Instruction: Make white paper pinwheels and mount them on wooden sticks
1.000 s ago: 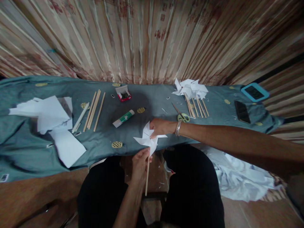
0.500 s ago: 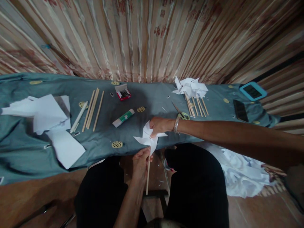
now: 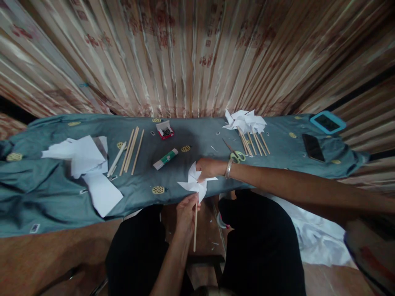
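Note:
A white paper pinwheel [image 3: 195,184] lies at the near edge of the blue-grey cloth [image 3: 46,189]. My right hand [image 3: 208,168], with a metal bangle on the wrist, is closed and pinches the pinwheel's centre. My left hand [image 3: 186,209], below the table edge, is closed round the wooden stick [image 3: 195,230] that hangs down from the pinwheel between my knees.
On the cloth lie several loose sticks [image 3: 132,151], a glue stick [image 3: 166,159], a red box of pins [image 3: 165,130], white paper sheets [image 3: 89,162], scissors [image 3: 235,153], finished pinwheels on sticks [image 3: 247,123], a dark phone [image 3: 312,147] and a blue-framed device [image 3: 327,122]. A curtain hangs behind.
The camera view has tipped and shifted slightly. Both hands stay on the pinwheel and stick, with hardly any movement.

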The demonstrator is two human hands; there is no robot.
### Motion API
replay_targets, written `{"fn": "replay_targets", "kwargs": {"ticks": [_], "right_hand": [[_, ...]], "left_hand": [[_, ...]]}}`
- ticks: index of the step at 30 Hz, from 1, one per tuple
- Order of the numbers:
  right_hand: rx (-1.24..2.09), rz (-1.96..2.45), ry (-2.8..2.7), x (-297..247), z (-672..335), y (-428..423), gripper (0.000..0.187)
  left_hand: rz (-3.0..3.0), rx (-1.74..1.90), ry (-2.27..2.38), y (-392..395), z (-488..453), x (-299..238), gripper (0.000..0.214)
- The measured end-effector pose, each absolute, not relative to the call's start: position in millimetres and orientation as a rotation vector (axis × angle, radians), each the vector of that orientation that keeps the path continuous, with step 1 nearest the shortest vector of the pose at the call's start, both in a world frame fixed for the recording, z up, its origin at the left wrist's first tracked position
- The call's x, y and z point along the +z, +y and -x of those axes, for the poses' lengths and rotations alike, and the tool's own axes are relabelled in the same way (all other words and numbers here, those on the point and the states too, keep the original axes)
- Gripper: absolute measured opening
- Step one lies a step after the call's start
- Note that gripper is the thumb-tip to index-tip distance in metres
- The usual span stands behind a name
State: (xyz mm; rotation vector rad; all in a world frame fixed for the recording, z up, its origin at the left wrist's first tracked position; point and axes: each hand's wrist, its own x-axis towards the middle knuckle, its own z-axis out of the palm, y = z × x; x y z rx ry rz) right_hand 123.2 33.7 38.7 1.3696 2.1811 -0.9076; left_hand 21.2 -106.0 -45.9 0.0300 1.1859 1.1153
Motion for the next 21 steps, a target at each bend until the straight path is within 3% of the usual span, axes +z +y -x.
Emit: {"fn": "replay_targets", "kwargs": {"ticks": [21], "right_hand": [[-0.875,-1.203,2.227,42.6,-147.1,25.2,0.020]], "left_hand": [[-0.132,1.076,1.216,-115.5,-35.7,-48.6,0.037]]}}
